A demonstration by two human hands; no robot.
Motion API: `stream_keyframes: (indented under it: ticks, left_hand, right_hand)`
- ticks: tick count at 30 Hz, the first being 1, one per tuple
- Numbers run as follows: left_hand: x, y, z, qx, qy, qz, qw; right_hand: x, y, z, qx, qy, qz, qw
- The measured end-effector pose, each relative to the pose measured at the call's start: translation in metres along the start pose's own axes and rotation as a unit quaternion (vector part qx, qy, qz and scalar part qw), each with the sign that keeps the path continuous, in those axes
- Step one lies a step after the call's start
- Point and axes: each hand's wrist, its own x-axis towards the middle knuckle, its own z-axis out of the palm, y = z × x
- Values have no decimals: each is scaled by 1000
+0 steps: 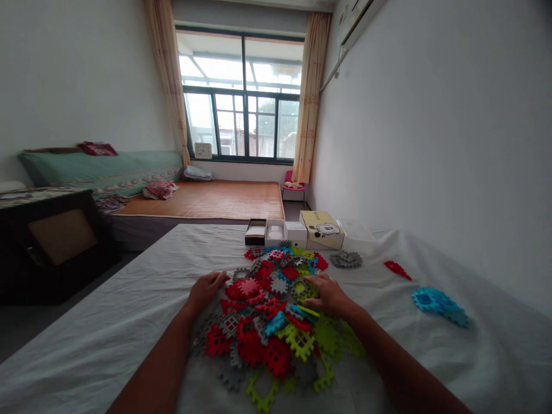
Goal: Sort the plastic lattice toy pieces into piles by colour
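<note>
A heap of flat interlocking plastic tiles [267, 322] in red, grey, green and blue lies on a white sheet [129, 322] in front of me. My left hand [206, 289] rests at the heap's left edge, fingers curled down onto the tiles. My right hand [328, 294] lies palm down on the heap's right side, fingers spread over green and grey pieces. Neither hand has lifted a tile.
Apart from the heap lie a grey tile cluster [346, 260], a red tile [397, 269] and joined blue tiles [439, 305] at the right. Small boxes [321, 230] line the far edge. Beyond are a bed with a bamboo mat [207, 200], a dark cabinet [47, 241] and a window [241, 98].
</note>
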Motion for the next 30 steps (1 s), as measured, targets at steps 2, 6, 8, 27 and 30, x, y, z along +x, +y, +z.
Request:
stream_keyframes:
  ticks: [2,6,8,27,30]
  left_hand:
    - [0,1,0,-1,1,-2,1000]
    - [2,-1,1,-8,1,-9,1000]
    - [3,-1,1,-8,0,-9,1000]
    - [-3,3,4,-4,27,-14,1000]
    - [-4,5,4,-2,23,-20,1000]
  right_hand:
    - [0,-4,7,2,14,-25,1000]
    - [-5,-9,8,10,64,-61,996]
    - [-7,-9,5,16,81,-66,994]
    - [-15,21,13,35,56,-55,996]
    - [-15,22,14,33,52,-49,997]
